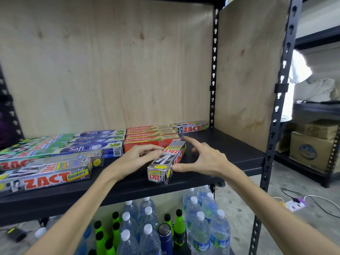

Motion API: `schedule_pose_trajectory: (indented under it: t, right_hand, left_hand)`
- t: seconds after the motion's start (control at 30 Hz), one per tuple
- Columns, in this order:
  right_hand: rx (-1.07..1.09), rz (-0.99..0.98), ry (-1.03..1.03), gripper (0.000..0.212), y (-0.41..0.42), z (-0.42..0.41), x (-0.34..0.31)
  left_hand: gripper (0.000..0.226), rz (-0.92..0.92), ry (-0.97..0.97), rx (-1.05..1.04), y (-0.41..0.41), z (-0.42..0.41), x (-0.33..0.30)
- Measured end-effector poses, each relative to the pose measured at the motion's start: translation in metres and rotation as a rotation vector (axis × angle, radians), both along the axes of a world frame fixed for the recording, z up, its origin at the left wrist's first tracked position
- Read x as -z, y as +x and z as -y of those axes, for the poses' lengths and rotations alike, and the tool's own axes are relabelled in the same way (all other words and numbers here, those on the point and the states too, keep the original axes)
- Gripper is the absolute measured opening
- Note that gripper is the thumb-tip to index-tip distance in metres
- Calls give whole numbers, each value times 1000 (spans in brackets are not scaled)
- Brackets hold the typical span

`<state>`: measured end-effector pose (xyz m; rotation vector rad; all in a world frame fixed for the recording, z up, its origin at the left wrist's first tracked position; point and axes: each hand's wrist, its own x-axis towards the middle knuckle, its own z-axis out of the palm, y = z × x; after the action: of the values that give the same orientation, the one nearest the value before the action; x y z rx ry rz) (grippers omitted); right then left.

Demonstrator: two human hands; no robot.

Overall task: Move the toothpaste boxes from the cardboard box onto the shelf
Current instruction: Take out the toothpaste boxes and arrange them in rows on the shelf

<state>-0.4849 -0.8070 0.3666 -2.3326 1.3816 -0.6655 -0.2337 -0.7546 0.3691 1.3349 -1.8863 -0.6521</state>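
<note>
Left hand [137,157] pinches toothpaste box [166,163] on shelf [230,153]; right hand [204,159] open, thumb touching. Light, stiff carton, crushable; I'd grip long sides.

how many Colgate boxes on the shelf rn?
4 red Colgate boxes visible, lying flat side by side in one row at the back of the shelf, between the Safi boxes and a Zact box. The left hand may hide more.
</note>
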Motion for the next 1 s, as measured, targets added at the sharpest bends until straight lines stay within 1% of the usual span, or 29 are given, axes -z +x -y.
schedule_pose_trajectory:
  t: [0.13,0.2,0.27,0.33,0.4,0.47,0.57,0.67,0.77,0.83,0.93,1.0]
  right_hand:
    - [57,-122,-23,122,10,7,0]
    - [77,-146,-48,121,15,10,0]
    - [99,-144,-79,118,17,13,1]
    - [113,-141,-82,118,18,17,0]
    - [125,-141,-70,118,17,21,-1]
    - [129,-132,-65,113,14,25,-1]
    - [92,-25,-54,101,4,29,1]
    - [66,86,-43,93,-12,34,2]
    - [92,122,-69,88,-31,37,-1]
    - [116,120,-84,86,-46,39,-1]
    - [156,150,-96,89,-65,46,1]
    - [194,169,-114,90,-77,53,4]
  left_hand:
    - [45,-28,103,47,1,0,-2]
    - [50,-18,176,72,2,0,-3]
    - [57,26,224,106,2,2,-1]
    - [62,105,211,98,2,5,1]
    - [62,149,157,77,2,6,0]
    - [66,166,110,61,4,7,0]
    - [66,177,85,53,9,9,2]
    - [57,144,33,68,11,10,5]
    - [49,132,-18,35,8,12,7]
    - [50,219,-104,-11,3,17,8]
    - [54,413,-319,-121,-12,28,11]
    - [59,533,-428,-167,-27,42,13]
